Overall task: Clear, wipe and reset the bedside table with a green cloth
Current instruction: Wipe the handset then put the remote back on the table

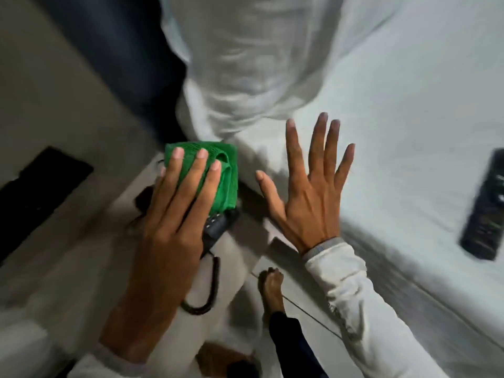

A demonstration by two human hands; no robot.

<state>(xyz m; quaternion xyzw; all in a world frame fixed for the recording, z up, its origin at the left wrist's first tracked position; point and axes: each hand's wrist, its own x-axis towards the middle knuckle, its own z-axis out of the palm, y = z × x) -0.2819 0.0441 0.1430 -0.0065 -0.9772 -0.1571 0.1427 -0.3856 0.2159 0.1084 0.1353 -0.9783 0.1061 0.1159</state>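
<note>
My left hand point(169, 214) lies flat, fingers straight, pressing the folded, thick-piled bright green cloth point(226, 175) onto the black corded telephone point(218, 230) on the pale bedside table point(81, 255). My right hand point(308, 192) is spread wide and holds nothing, over the edge of the white bed sheet point(409, 132). A dark remote control point(488, 208) lies on that sheet, its markings too blurred to read.

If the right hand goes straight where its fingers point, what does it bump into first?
Probably the white pillow. Its crumpled edge lies just ahead of the spread fingers of the right hand. The picture is blurred and depth is hard to judge, so the hand might brush the white bed sheet first.
</note>
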